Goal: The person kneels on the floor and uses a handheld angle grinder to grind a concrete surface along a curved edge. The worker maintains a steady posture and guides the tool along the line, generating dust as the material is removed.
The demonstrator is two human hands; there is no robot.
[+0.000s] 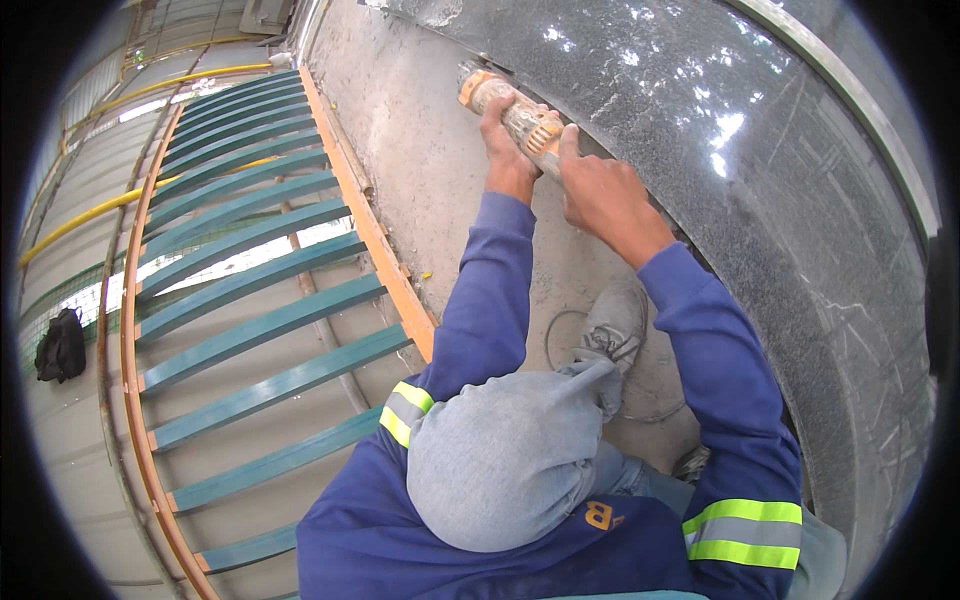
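Observation:
A dusty orange and beige power tool (525, 122), which looks like an angle grinder, is held out ahead of me near the edge of a dark polished slab (760, 200). Its head end points away to the upper left, close to the slab's edge. My left hand (511, 150) wraps round the tool's body from the left and below. At the rear end is my right hand (605, 195), its index finger stretched along the casing and the other fingers curled and partly hidden. Whatever is fitted to the tool's head is too small to make out.
To my left stands a rack of teal slats (250, 300) with an orange frame. Beyond it are yellow pipes (90, 215) and a black bag (61, 346). A thin cable (552, 335) loops on the dusty floor (420, 150) by my grey shoe (614, 320).

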